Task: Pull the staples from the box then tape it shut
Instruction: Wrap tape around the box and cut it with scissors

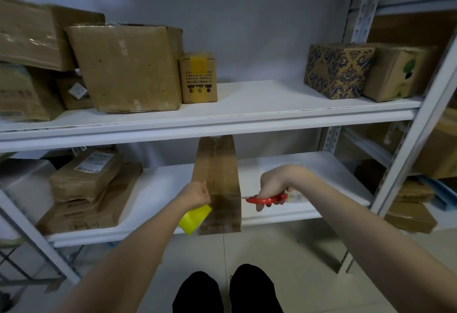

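- The narrow cardboard box lies lengthwise on the lower shelf. Its far end is tucked under the upper shelf and its near end reaches the front edge.
- No staples can be made out on the box. A darker, glossy band seems to cross it near the front, level with both hands.
- The left hand is curled round a yellow tape roll and held against the box's left side.
- The right hand grips red-handled scissors, and the blade tips point at the box's right edge, just beside it.
- Judged from this, the stapling part looks finished and the taping step is in hand, at the point of cutting a strip.
- The next move probably calls for keeping the tape taut with the roll, getting the blades onto the tape and not the cardboard, then pressing the cut end flat.
- To the left on the same shelf is a stack of flat parcels.
- The upper shelf carries brown cartons and a patterned box.
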Demonstrator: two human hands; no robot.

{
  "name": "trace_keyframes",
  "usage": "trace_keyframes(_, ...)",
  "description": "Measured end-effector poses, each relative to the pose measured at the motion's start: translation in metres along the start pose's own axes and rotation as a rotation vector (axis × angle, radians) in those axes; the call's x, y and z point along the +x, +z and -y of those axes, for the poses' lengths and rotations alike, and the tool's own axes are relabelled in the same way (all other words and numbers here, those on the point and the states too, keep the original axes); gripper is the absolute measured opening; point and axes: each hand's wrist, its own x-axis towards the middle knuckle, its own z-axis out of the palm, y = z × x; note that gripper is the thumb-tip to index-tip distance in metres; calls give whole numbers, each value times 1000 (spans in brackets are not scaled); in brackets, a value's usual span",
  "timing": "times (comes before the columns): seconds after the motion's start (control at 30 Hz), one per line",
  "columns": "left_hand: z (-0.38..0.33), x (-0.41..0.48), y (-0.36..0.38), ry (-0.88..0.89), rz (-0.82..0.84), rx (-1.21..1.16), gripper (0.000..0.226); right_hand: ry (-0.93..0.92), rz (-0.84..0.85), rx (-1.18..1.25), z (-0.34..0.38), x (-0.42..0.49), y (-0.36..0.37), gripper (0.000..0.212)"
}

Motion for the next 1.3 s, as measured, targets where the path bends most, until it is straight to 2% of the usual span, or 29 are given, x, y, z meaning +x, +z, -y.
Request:
trace_keyframes(0.1, -4, -2, -4, -33, 11, -31, 7, -11, -79, -99, -6, -31, -16, 34)
trace_keyframes(0.2, -7, -6, -5, -45, 24, -78, 18, -89, -267, -66, -8, -46, -29, 48)
trace_keyframes(0.23, -8, -9, -6, -56, 26, -108, 21, -139, -368, 27, -10, -47, -33, 51)
trace_keyframes(0.33, -10, -13, -6, -70, 15, -172, 20, -266, -743, 384, -11, -48, -46, 40)
trace_keyframes(0.4, -11, -14, -7, -72, 19, -202, 18, -190, -1048, 452, -8, -42, -53, 39)
trace_keyframes(0.43, -13, -14, -9, -75, 24, -226, 16, -127, -1147, 455, -6, -37, -57, 42)
trace_keyframes(0.53, -16, -13, -17, -80, 22, -316, 8, 10, -1229, 472, 1, -26, -72, 47)
trace_keyframes(0.6, -17, -10, -26, -83, -6, -374, 21, 52, -1238, 489, 4, -15, -86, 42)
trace_keyframes(0.77, -12, -11, -42, -89, 31, -410, 25, 36, -1261, 417, 21, 2, -110, 30)
trace_keyframes(0.83, -9, -14, -44, -99, 82, -404, 23, -11, -1426, 318, 25, 1, -103, 22)
trace_keyframes(0.9, -3, -15, -46, -109, 100, -404, 21, -259, -1645, 178, 31, 3, -83, 17)
trace_keyframes(0.93, -1, -15, -46, -115, 102, -413, 21, -444, -1663, 63, 35, 8, -68, 14)
trace_keyframes(1.0, 3, -15, -46, -121, 91, -433, 22, -663, -1483, -168, 42, 25, -36, 11)
trace_keyframes(1.03, 4, -15, -44, -119, 82, -438, 24, -642, -1323, -222, 44, 38, -20, 14)
trace_keyframes(1.1, 4, -16, -43, -109, 63, -454, 25, -479, -1052, -254, 42, 63, 2, 23)
trace_keyframes(1.17, 3, -18, -42, -102, 59, -464, 23, -349, -851, -299, 35, 86, 17, 38)
trace_keyframes(1.23, 6, -19, -43, -114, 53, -480, 24, -326, -739, -313, 29, 103, 27, 59)
trace_keyframes(1.3, 10, -19, -43, -126, 40, -500, 25, -341, -741, -310, 25, 116, 33, 71)
